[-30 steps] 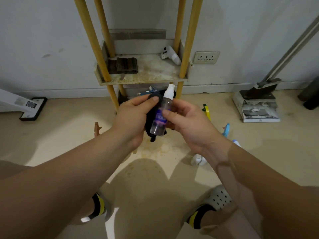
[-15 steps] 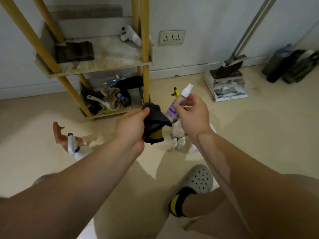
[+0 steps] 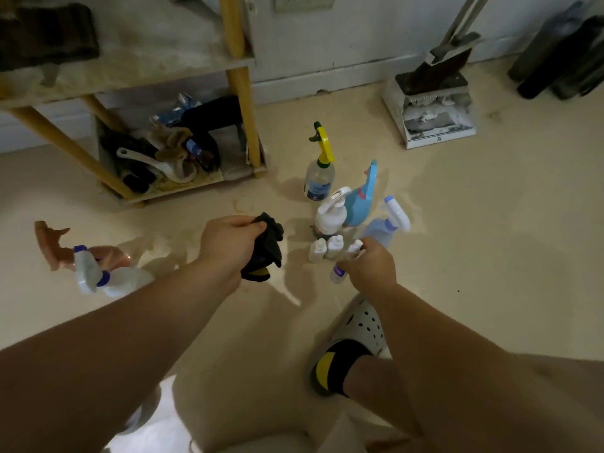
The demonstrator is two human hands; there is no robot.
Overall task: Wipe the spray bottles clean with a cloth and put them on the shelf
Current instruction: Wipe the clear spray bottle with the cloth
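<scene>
Floor, near left edge of view: one white trigger bottle (image 3: 98, 276) with blue collar, lying on its side, a brown sprayer (image 3: 52, 243) touching behind it. Shelf (image 3: 183, 65), upper left: yellow-posted, dusty middle board, lower tier crowded with rags and a scoop. Left hand (image 3: 228, 246): clenched round a bunched black cloth (image 3: 266, 253), soft and limp. Floor, centre right: standing cluster of a yellow-headed spray bottle (image 3: 320, 173), white pump bottle (image 3: 330, 215), blue sprayers and three small white bottles (image 3: 327, 248). Right hand (image 3: 369, 266): grasping a small clear mist bottle (image 3: 341, 266) by the body, low over the floor just beside the cluster. Handling, by judgement: the small bottle is light, stiff plastic, smooth and apt to slip; best held round the barrel, not the cap. Dustpan (image 3: 431, 109) stands by the wall, upper right.
</scene>
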